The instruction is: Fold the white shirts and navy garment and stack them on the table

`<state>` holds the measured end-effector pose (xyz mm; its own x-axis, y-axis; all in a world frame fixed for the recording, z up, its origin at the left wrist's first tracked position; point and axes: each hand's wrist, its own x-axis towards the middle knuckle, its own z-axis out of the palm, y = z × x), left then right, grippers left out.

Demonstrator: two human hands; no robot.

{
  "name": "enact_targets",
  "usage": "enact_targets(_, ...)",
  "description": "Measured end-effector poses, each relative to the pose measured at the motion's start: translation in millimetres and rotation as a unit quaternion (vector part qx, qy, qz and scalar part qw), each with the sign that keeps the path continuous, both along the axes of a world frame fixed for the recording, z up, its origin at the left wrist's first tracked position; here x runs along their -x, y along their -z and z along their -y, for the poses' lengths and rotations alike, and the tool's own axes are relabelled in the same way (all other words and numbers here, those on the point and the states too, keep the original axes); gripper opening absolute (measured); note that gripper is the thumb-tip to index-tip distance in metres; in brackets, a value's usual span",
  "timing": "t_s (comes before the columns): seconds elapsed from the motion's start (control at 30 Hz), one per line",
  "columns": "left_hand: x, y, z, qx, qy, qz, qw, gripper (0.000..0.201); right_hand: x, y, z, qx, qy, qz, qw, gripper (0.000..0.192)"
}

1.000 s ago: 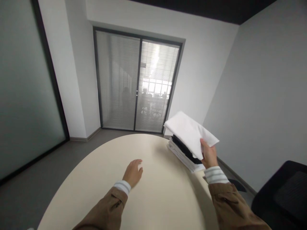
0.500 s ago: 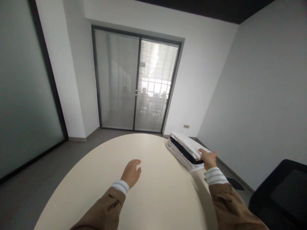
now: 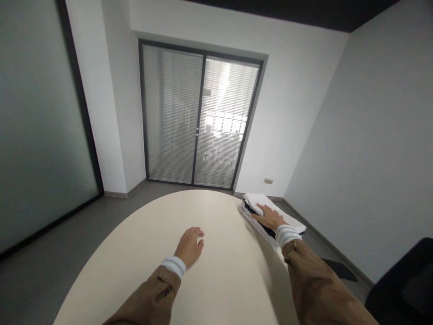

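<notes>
A stack of folded fabric, perhaps clothes, lies at the right edge of the round table [image 3: 216, 289]. On top is a white folded piece [image 3: 256, 198], with a dark layer [image 3: 248, 208] beneath it and a whitish layer [image 3: 259, 229] at the bottom. My right hand [image 3: 269, 218] rests over the stack with its fingers spread, covering part of the white and dark layers. Left of the stack, my left hand [image 3: 190, 246] is at the tabletop, fingers loosely curved and apart, with nothing in it.
A black chair [image 3: 406, 284] stands at the lower right, beyond the table. Behind the table is a glass partition with blinds [image 3: 169, 117]. A frosted glass panel [image 3: 37, 117] is on the left, and a grey wall [image 3: 382, 135] on the right.
My right hand has moved from the near right corner of the stack leftward over its top and spread its fingers. The stack looks pressed flatter. My left hand stays nearly the same.
</notes>
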<state>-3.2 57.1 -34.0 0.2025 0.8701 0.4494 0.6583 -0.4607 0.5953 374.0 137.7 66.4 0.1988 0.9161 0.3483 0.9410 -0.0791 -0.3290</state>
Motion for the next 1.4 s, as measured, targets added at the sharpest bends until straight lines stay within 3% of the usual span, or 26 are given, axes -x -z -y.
enact_targets(0.1,-0.1,-0.1,-0.2,0.001,0.000,-0.015,1.000,0.017,1.7,11.3,0.7,0.072,-0.006,0.036,0.997,0.080)
enact_targets(0.2,0.4,1.0,-0.7,-0.001,-0.001,-0.026,1.000,0.017,11.2,1.2,8.8,0.084,0.008,0.073,0.994,0.076)
enact_targets(0.3,1.6,0.8,0.3,0.000,0.001,-0.032,0.999,0.019,41.8,-10.6,24.9,0.028,0.029,0.134,0.990,0.069)
enact_targets(0.37,2.4,0.8,2.2,0.000,0.007,-0.047,0.999,0.020,72.0,-8.0,39.8,-0.039,-0.043,0.149,0.987,0.056)
enact_targets(0.47,2.7,2.8,6.7,-0.003,0.019,-0.098,0.995,0.032,116.7,17.6,67.4,-0.027,-0.154,0.068,0.985,0.051)
enact_targets(0.6,1.2,6.9,13.9,0.016,0.034,-0.162,0.986,0.052,148.4,65.7,103.4,0.060,-0.214,0.004,0.975,0.054)
enact_targets(0.67,0.3,7.7,16.4,0.031,0.037,-0.174,0.984,0.055,150.7,79.7,114.6,0.114,-0.241,0.007,0.964,0.058)
enact_targets(0.77,-0.7,7.4,17.4,0.046,0.039,-0.177,0.982,0.057,146.7,84.0,120.0,0.147,-0.257,0.008,0.955,0.061)
enact_targets(1.4,-1.8,3.5,17.2,0.061,0.038,-0.207,0.976,0.061,145.0,79.8,115.6,0.157,-0.256,0.003,0.954,0.062)
